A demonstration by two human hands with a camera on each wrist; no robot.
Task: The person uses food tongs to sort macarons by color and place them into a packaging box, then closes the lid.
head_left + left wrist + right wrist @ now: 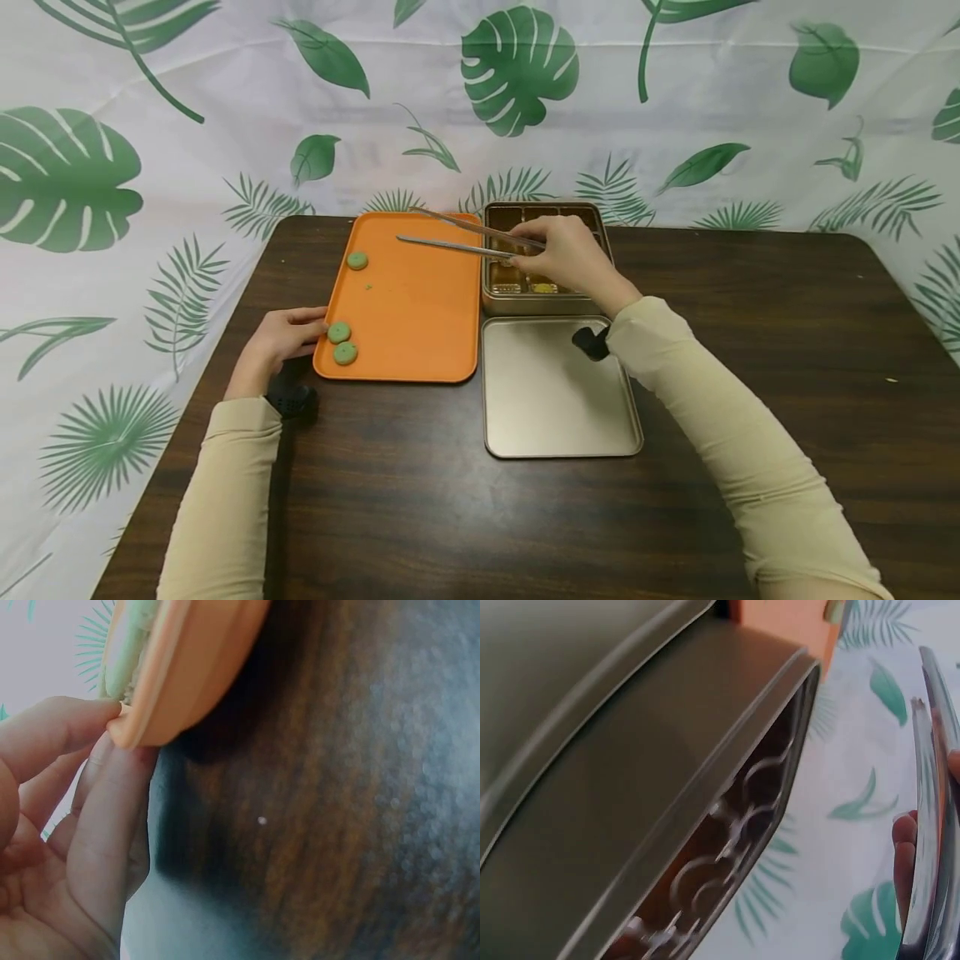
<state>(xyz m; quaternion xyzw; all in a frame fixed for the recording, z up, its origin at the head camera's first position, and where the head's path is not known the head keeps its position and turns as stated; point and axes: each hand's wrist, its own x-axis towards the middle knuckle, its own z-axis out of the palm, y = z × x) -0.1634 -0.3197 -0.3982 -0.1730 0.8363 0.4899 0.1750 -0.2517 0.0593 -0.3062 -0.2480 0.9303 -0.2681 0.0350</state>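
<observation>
My left hand (279, 340) pinches the left rim of an orange tray (420, 304); in the left wrist view the thumb lies over the edge and fingers sit beneath. Three round green cookies (357, 261) lie on the tray: one towards the back left, two side by side near the front left corner. Metal tongs (453, 246) are in my right hand (566, 252), above a divided tin (543, 304). Their two tips point left over the tray, apart, with nothing between them. Inside the tin, a small yellow piece (543, 288) shows in a front compartment; the hand hides some compartments.
In front of the tin lies a flat metal lid (551, 392), its right edge partly under my right sleeve (667, 350). The tray stands directly left of tin and lid. Behind the dark wooden table (420, 500) hangs a leaf-patterned cloth (420, 100). Small crumbs dot the tray.
</observation>
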